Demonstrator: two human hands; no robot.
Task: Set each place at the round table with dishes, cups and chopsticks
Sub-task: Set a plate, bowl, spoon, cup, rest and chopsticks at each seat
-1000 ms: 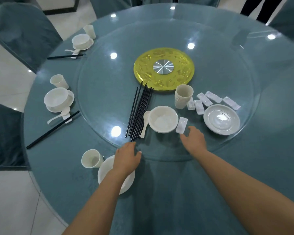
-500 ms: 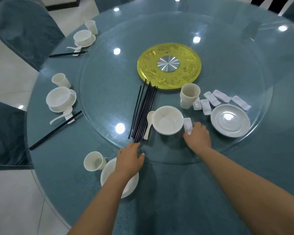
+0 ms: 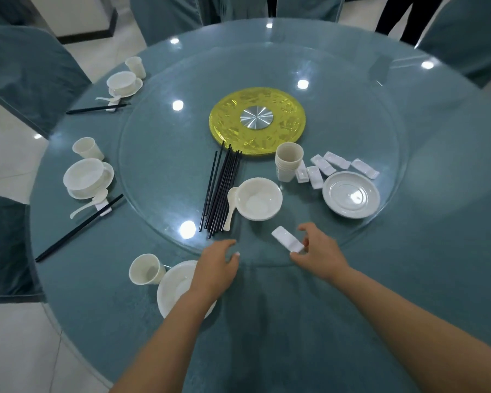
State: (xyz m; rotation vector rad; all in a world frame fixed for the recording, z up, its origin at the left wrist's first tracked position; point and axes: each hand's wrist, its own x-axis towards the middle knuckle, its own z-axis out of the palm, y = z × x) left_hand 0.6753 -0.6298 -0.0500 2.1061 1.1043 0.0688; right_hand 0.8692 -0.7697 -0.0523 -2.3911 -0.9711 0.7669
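Note:
My right hand pinches a white chopstick rest just above the near rim of the glass turntable. My left hand hovers with relaxed fingers over a white plate at the near place, beside a cup. On the turntable lie a bundle of black chopsticks, a spoon, a bowl, stacked cups, several more rests and a plate.
Two set places sit at the left: a bowl on a plate with cup and chopsticks, and a farther one. A yellow disc marks the turntable's centre. Covered chairs ring the table.
My right hand took the rest from beside the bowl and drew it toward me. My left hand stayed over the near plate.

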